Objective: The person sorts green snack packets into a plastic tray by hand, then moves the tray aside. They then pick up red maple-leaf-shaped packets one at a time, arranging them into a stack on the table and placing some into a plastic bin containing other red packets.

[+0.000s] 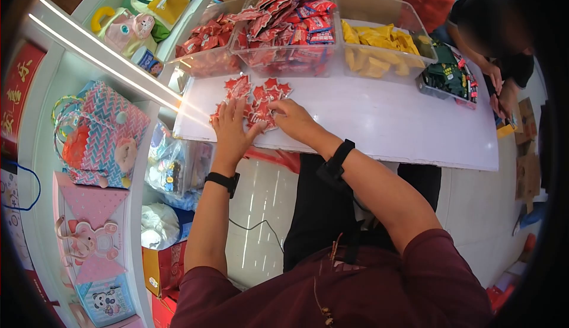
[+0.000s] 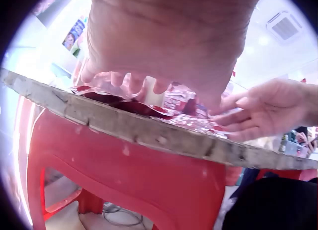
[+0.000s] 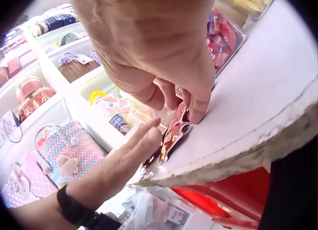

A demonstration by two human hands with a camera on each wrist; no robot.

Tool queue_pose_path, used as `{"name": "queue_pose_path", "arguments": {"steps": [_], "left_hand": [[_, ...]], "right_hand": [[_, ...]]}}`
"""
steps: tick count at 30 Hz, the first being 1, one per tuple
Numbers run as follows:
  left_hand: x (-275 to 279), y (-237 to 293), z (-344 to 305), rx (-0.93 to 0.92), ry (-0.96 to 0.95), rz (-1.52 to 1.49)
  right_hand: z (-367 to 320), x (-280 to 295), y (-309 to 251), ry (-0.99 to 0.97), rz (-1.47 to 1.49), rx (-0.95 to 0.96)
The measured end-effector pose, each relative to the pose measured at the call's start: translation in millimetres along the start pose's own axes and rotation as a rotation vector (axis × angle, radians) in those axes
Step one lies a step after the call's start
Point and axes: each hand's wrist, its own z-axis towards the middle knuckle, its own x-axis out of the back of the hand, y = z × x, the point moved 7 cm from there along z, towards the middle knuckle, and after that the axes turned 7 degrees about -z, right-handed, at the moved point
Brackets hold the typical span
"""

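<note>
Several red leaf-shaped packets (image 1: 262, 96) with pale edges lie close together at the left end of the white tabletop (image 1: 379, 114). My left hand (image 1: 232, 131) rests over the left and near packets, fingers spread and thumb pointing right. On the other side, my right hand (image 1: 296, 121) touches the right edge of the packets with its fingertips. In the right wrist view its fingers (image 3: 199, 103) reach down to the packets (image 3: 174, 133), and the left hand (image 3: 134, 148) lies beside them. Seen from the left wrist, the right hand (image 2: 268, 108) has nearly straight fingers.
Along the back stand clear bins of red packets (image 1: 284, 22) and yellow packets (image 1: 379, 40), plus a tray of dark green packets (image 1: 447, 76). Another person (image 1: 492, 31) is at the right. Shelves with bags (image 1: 101, 129) flank the left; a red stool (image 2: 124, 165) stands underneath.
</note>
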Motion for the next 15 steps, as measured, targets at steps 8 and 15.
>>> {"name": "queue_pose_path", "arguments": {"steps": [8,15], "left_hand": [[8,15,14,-0.028,-0.108,-0.025],[96,61,163,-0.179,0.138,-0.349]], "right_hand": [[-20,37,8,0.001,0.145,-0.116],[-36,73,-5,0.008,0.304,-0.141]]}}
